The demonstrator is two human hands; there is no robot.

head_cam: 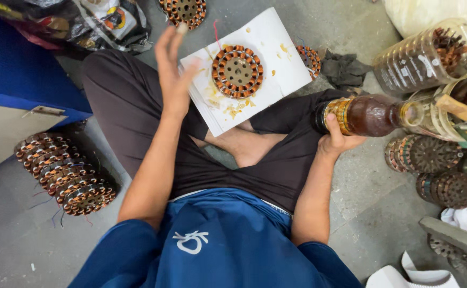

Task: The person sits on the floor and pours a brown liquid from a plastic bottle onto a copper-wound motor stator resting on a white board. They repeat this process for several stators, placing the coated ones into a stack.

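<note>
**Fingers grip a brown bottle beside a wound coil**

Fingers of the right hand (340,140) clamp around a brown bottle (369,114), held on its side over the right knee. Left hand (173,66) hangs raised, fingers apart, holding nothing. Between them a copper-wound stator (237,71) lies on a stained white paper pad (276,48) across the crossed legs. More stators (65,173) are stacked on the floor (9,234).

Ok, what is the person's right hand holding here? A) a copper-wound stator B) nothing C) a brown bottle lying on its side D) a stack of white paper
C: the right hand grips a brown bottle tipped sideways over the knee, while the wound stator sits on the white paper and the left hand is raised, open and empty.
</note>
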